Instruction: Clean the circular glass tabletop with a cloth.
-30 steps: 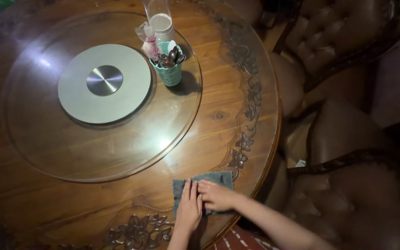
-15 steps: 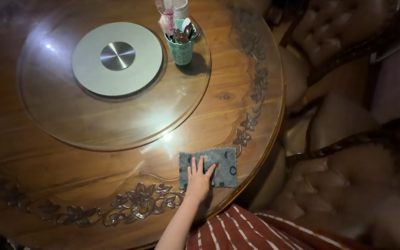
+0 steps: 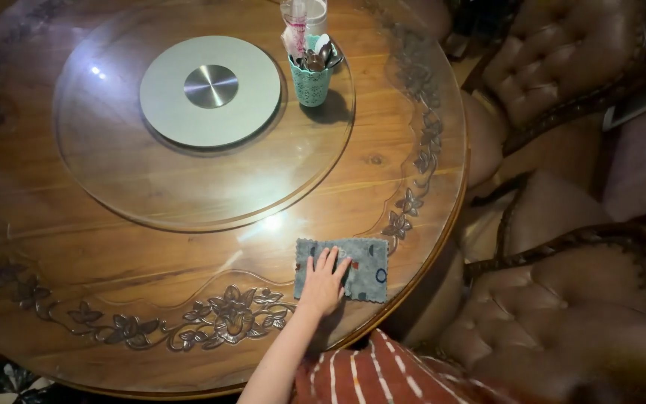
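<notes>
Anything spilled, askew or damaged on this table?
Nothing stands out. The left hand lies flat on a grey cloth near the round table's edge; the teal spoon cup stands upright on the glass turntable.

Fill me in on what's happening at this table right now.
A person presses the left hand flat, fingers spread, on a grey-blue cloth lying near the edge of a round wooden table with a carved flower border. The right hand is out of view. Farther back, a glass turntable carries a teal cup of spoons. Brown tufted chairs stand to the right.
</notes>
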